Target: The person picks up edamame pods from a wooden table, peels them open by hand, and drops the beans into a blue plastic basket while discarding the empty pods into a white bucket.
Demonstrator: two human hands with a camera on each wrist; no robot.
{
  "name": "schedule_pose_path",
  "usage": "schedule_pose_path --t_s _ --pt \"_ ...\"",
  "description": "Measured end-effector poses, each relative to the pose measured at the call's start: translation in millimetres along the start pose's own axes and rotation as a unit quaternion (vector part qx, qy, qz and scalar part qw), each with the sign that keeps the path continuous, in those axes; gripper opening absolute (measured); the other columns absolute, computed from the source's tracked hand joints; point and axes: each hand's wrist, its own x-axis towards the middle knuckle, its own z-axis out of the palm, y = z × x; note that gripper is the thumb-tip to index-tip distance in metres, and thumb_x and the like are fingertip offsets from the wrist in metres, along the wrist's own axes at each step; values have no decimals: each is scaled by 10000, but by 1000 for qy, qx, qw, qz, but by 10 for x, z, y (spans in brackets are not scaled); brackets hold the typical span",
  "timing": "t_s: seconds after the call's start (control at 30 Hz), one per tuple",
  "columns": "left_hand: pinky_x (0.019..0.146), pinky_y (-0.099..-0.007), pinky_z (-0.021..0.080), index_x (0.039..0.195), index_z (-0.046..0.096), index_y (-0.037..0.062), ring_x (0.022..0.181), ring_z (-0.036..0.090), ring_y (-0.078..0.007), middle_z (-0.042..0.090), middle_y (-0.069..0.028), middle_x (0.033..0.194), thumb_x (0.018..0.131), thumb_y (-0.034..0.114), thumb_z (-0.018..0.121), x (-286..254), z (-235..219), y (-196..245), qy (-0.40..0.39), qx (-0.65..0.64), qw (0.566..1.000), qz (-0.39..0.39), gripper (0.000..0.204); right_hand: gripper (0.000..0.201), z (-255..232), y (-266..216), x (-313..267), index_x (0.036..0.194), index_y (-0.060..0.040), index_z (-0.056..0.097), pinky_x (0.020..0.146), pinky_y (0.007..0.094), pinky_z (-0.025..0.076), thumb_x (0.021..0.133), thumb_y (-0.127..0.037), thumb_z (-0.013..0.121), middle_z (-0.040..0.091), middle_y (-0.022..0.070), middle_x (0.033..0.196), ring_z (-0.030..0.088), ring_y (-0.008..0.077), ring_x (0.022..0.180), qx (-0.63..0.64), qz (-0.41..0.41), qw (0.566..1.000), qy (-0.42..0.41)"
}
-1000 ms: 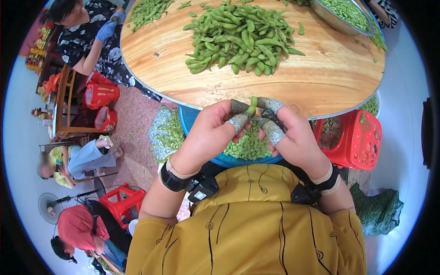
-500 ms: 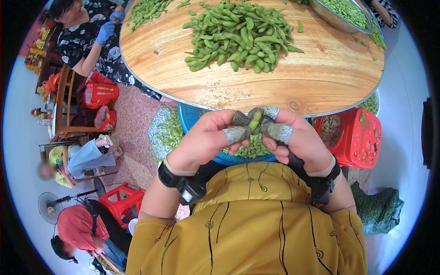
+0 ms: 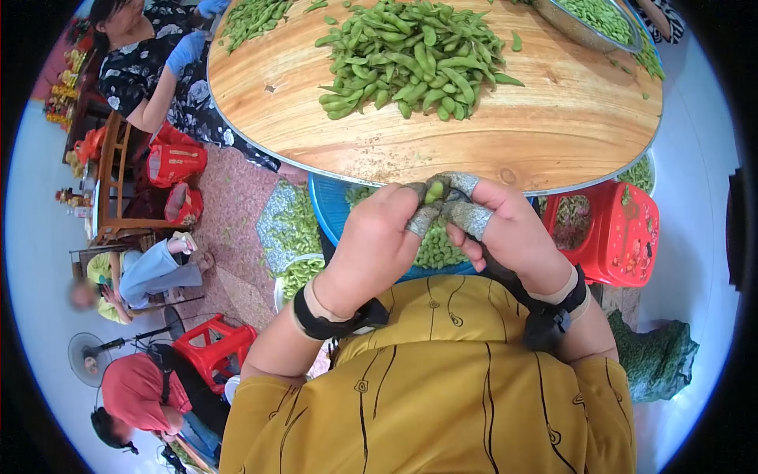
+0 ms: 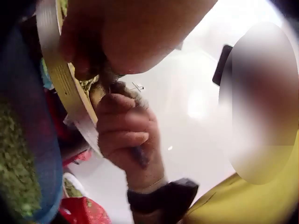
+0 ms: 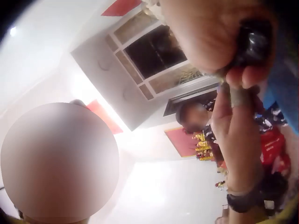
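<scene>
A green edamame pod [image 3: 435,190] is pinched between the fingertips of my left hand [image 3: 377,237] and my right hand [image 3: 517,229], close to the table's near edge. Grey and dark wraps cover the thumbs and forefingers of both hands. Below them is a blue basin [image 3: 325,197] of shelled green beans [image 3: 439,250]. In the left wrist view the right hand [image 4: 128,130] shows with its fingers curled, while the pod is hidden. The right wrist view shows the left hand [image 5: 238,144] meeting the right at the fingertips.
A heap of edamame pods [image 3: 418,63] lies on the wooden table [image 3: 284,118], with a metal bowl [image 3: 545,14] of shelled beans at back right. A red stool [image 3: 632,237] stands right of the basin. At left sits a person in blue gloves [image 3: 186,52].
The pod, upright and mostly exposed a second ago, is now largely covered by the fingertips. Both hands dipped toward the body, then rose slightly; the left wrist has turned.
</scene>
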Motion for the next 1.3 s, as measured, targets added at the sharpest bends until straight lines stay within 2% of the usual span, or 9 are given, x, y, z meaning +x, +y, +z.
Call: schedule_pose_path --t_s 0.07,0.13,0.23,0.4,0.47,0.53,0.67,0.87,1.3 --pt "568 -341 462 877 561 -8 624 566 -292 594 -133 740 810 33 597 -3 -32 -18 -22 -81 996 -22 86 224 -11 -4 -21 1105 -61 591 418 192 405 916 -75 472 559 -13 684 477 46 482 31 26 999 -4" --pt "545 -258 434 900 592 5 593 540 -138 603 -45 745 905 91 531 -16 -73 -46 -137 -466 831 -272 105 226 -12 -2 -37 1115 -65 593 417 193 402 924 -85 474 558 -16 680 472 45 480 32 25 999 -12" --pt "536 -204 405 858 610 21 608 496 -35 582 18 730 950 143 482 5 -150 -3 -147 -648 677 -316 199 242 -42 -37 -66 1138 -71 593 417 192 397 921 -92 488 556 -22 687 464 40 478 36 22 999 -32" --pt "546 -248 417 864 602 7 606 519 -100 582 -15 700 875 62 507 -50 -127 30 -148 -400 861 -277 111 302 -72 81 -53 1149 -47 589 457 249 426 849 -76 569 572 23 699 493 107 491 -87 -23 996 26" --pt "553 -263 421 868 595 3 607 522 -121 581 -27 697 849 43 517 -68 -99 6 -138 -303 915 -228 90 306 -62 188 14 1079 -23 598 530 328 451 780 -81 627 585 111 722 536 220 548 -347 -324 870 131" --pt "530 -229 385 857 572 5 577 463 -78 560 -5 704 848 33 494 -75 -76 -44 -153 -168 971 -77 83 269 -133 146 56 1024 -17 602 567 346 457 770 -95 642 590 141 745 554 256 596 -416 -345 837 83" --pt "528 -234 372 847 582 1 577 456 -79 545 4 682 875 79 517 -97 -185 -99 -206 -250 946 -25 104 192 -245 58 33 880 -11 603 613 342 470 761 -145 670 616 177 779 591 302 661 -430 -280 856 -67" --pt "543 -208 362 879 598 -8 600 452 -54 538 20 703 935 167 542 -179 -290 -103 -351 -604 688 -195 193 291 -245 49 -42 958 -16 633 639 269 465 804 -253 706 630 34 739 536 68 682 -243 -193 932 -188" --pt "485 -189 371 863 600 46 530 469 -40 593 5 688 927 145 540 -157 -85 -67 -245 -424 845 -214 132 121 -131 87 0 955 -37 600 435 201 409 874 -125 586 555 -10 640 507 45 495 -94 -3 995 -35"
